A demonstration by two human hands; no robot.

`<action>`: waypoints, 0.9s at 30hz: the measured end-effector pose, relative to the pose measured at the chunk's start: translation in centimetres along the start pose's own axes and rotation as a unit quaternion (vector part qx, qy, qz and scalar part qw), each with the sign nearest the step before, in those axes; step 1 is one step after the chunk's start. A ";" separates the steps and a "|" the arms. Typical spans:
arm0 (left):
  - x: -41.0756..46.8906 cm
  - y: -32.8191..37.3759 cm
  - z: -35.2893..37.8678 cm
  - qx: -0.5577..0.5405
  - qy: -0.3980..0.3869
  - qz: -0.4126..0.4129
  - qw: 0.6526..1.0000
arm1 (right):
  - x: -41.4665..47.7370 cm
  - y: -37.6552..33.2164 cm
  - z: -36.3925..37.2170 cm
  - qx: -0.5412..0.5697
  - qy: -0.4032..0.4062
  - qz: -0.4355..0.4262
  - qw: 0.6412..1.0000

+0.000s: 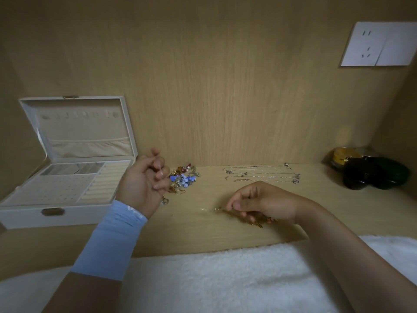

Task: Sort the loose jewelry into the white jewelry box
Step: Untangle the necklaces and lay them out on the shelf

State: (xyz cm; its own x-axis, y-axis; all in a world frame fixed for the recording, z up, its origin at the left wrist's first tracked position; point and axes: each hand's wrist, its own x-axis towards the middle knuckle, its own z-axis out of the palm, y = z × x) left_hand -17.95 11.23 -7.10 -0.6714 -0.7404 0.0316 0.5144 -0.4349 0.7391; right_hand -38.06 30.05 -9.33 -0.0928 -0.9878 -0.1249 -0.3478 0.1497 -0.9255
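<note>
- While the white jewelry box [67, 213] stands open at the left of the wooden desk [203, 227], the loose jewelry lies outside it, to its right.
- The left hand [144, 179], with a pale blue sleeve [108, 240] on its forearm, is raised between the box and a heap of earrings [183, 177]. Its fingers are curled inward, the fingertips just beside the heap; whether they hold anything cannot be told.
- One small earring [164, 201] lies apart, just under that wrist.
- The right hand [261, 202] is low over the desk, thumb and forefinger narrowed in a pinch on a small gold piece [217, 210], which juts leftward from the fingertips; it is too blurred to tell what it is.
- A gold and orange cluster [259, 222] lies beneath the right palm, under the curled fingers.
- Several thin chains [261, 175] lie in rows beyond the right hand, well clear of its fingers.
- A white towel [214, 279] covers the near edge.
</note>
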 end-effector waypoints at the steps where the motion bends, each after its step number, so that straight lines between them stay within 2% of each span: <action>1: 0.1 -0.4 0.1 0.137 0.024 0.011 0.990 | 0.0 -0.1 0.1 -0.004 -0.001 0.001 1.000; 3: 0.2 -1.3 0.0 0.379 0.035 0.011 0.924 | -0.1 0.0 0.1 -0.017 0.003 0.004 1.000; 4: 0.1 -1.7 -0.1 0.450 0.014 -0.007 0.893 | -0.1 0.0 0.1 -0.033 0.008 0.009 0.999; 7: -0.6 -2.4 -0.4 0.592 -0.078 -0.056 0.800 | -0.4 0.0 0.0 -0.096 0.024 0.035 0.994; 9: -1.0 -2.4 -0.3 0.680 -0.113 -0.049 0.723 | -0.4 0.1 0.0 -0.107 0.030 0.045 0.993; 10: -1.2 -2.5 -0.2 0.704 -0.119 -0.045 0.699 | -0.3 0.2 0.0 -0.101 0.033 0.051 0.993; 15: -1.9 -2.0 0.4 0.762 -0.129 -0.092 0.628 | -0.3 0.4 0.0 -0.078 0.023 0.044 0.996; 21: -2.3 -0.5 0.2 0.819 -0.140 -0.165 0.532 | -0.5 0.5 -0.4 -0.117 0.006 0.026 0.993; 24: -2.5 -0.1 0.0 0.845 -0.124 -0.191 0.483 | -0.4 0.5 -0.4 -0.139 0.034 0.010 0.990; 27: -2.6 0.1 0.0 0.875 -0.097 -0.179 0.439 | -0.4 0.4 -0.3 -0.154 0.075 -0.014 0.985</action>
State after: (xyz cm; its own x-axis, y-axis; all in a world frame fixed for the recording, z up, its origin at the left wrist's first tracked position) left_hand -16.12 13.11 -7.11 -0.6617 -0.6539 -0.3667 -0.7266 0.6799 0.0988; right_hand -38.46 30.50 -9.57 -0.2092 -0.9775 -0.0256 -0.6164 0.1521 -0.7726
